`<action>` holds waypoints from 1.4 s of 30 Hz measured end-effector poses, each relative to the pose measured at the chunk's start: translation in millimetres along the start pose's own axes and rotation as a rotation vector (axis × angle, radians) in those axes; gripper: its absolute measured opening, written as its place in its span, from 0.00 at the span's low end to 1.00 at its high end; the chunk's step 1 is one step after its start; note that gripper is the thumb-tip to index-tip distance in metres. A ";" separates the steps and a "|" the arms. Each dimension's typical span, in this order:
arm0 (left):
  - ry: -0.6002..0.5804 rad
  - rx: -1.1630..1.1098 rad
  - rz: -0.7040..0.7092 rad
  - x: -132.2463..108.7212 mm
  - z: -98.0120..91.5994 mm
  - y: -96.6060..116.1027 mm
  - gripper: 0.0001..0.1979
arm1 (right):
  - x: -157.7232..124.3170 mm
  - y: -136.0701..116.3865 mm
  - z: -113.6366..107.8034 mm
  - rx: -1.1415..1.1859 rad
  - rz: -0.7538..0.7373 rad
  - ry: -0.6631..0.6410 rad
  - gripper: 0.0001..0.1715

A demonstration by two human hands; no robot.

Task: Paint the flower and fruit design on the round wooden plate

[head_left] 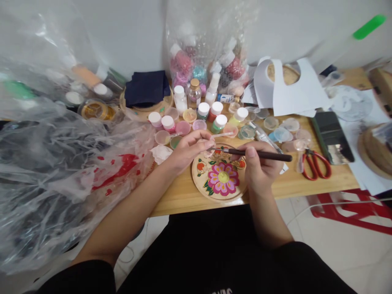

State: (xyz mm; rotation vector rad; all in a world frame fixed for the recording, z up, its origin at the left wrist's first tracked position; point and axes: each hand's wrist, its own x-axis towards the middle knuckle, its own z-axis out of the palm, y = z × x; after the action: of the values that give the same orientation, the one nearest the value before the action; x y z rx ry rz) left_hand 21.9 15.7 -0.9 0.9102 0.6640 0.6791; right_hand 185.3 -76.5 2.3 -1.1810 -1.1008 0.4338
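Observation:
My right hand (260,165) is closed round the dark handle of a slim tool (269,156). Its thin metal end points left, to the fingertips of my left hand (194,149). Those fingers are pinched together above the disc's upper left edge; what lies in them is partly hidden and too small to name. A thin translucent stick (225,134) shows just beyond them. Below both hands lies a round wooden disc (200,188), bearing a pink and purple flower (223,179) with a yellow centre, green leaves and orange blossoms in gold outlines.
Several white-lidded paint jars (219,123) and small open cups (183,128) stand behind the disc. Crumpled tissue (161,154) lies left, beside a large plastic sheet (61,163). Red-handled pliers (315,165) and a phone (333,136) lie right. A bag of bottles (208,53) stands at the wall.

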 end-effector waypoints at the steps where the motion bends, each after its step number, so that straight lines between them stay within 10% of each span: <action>1: -0.001 -0.007 -0.001 0.3 0.1 0.2 0.14 | 0.5 0.1 0.0 0.021 0.011 0.006 0.12; 20: -0.039 -0.122 -0.041 2.3 -2.3 -0.8 0.18 | 13.5 5.9 0.0 0.093 0.054 0.438 0.12; 42: -0.055 -0.134 -0.027 3.2 -0.3 -1.0 0.14 | 2.3 5.1 -1.3 -0.180 0.088 0.226 0.13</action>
State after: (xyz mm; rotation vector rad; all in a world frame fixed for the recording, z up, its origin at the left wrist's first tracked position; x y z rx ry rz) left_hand 23.9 17.8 -2.6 0.7920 0.5744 0.6641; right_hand 188.9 -73.5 -1.2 -1.4042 -0.9083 0.2645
